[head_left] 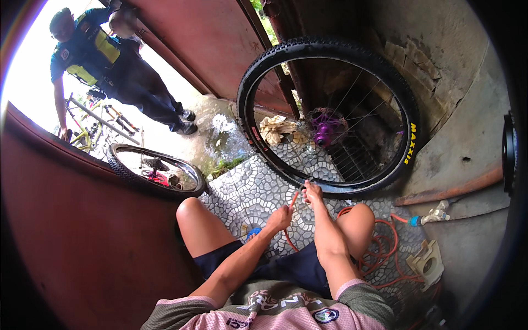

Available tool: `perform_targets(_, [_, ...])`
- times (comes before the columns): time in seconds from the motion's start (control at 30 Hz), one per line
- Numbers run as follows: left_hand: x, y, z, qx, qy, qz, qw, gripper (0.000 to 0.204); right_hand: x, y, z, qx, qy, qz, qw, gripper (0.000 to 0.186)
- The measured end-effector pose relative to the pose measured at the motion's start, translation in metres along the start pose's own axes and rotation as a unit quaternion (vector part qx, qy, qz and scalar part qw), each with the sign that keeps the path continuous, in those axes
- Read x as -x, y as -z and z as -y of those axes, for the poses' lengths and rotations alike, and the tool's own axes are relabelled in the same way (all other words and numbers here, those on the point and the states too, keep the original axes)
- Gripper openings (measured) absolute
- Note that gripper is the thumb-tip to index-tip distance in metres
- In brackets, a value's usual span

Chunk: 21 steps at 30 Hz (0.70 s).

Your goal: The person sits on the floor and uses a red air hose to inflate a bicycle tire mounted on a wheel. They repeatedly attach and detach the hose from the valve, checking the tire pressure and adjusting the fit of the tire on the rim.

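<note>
In front of me stands a bicycle wheel [406, 104] with a black knobby tyre and a purple hub [324, 127]. My left hand [280, 218] is closed round a thin orange air hose [294, 199], whose upper end points toward the wheel's lower rim. Just right of that end, my right hand [312, 193] is closed at the rim, its fingers pinched together. What they grip is too small to make out. From my left hand the hose drops between my knees, and loose coils of it lie by my right knee.
A second wheel [124, 170] leans at the left by a dark red panel [82, 220]. Beyond the doorway a person [104, 55] stands near a yellowish bicycle [82, 135]. At right are a metal valve fitting [437, 213] and a beige bracket [428, 264].
</note>
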State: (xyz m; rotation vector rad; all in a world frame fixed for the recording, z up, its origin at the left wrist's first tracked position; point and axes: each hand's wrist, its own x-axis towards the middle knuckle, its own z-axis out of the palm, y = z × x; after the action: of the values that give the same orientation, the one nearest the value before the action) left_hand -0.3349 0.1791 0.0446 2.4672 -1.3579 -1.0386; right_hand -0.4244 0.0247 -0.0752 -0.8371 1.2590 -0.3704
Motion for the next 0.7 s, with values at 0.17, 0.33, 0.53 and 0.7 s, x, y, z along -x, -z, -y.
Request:
perform_targets(0.17, [-0.015, 0.0, 0.026, 0.087, 0.076, -0.088, 0.989, 0.043, 0.027, -0.029, 0.019, 0.024, -0.039, 0.222, 0.974, 0.049])
perform_targets(0.33, [-0.034, 0.018, -0.024, 0.164, 0.122, -0.066, 0.977, 0.036, 0.0, -0.031, -0.006, 0.116, 0.08, 0.209, 0.968, 0.032])
perform_targets(0.53, [-0.057, -0.001, 0.011, 0.26, 0.066, -0.053, 0.962, 0.046, -0.012, -0.036, -0.004, -0.022, 0.047, 0.047, 0.998, 0.027])
perform_targets(0.7, [-0.074, 0.016, 0.03, 0.43, 0.175, -0.041, 0.885, 0.051, 0.012, -0.025, 0.017, 0.023, 0.12, 0.085, 0.989, 0.039])
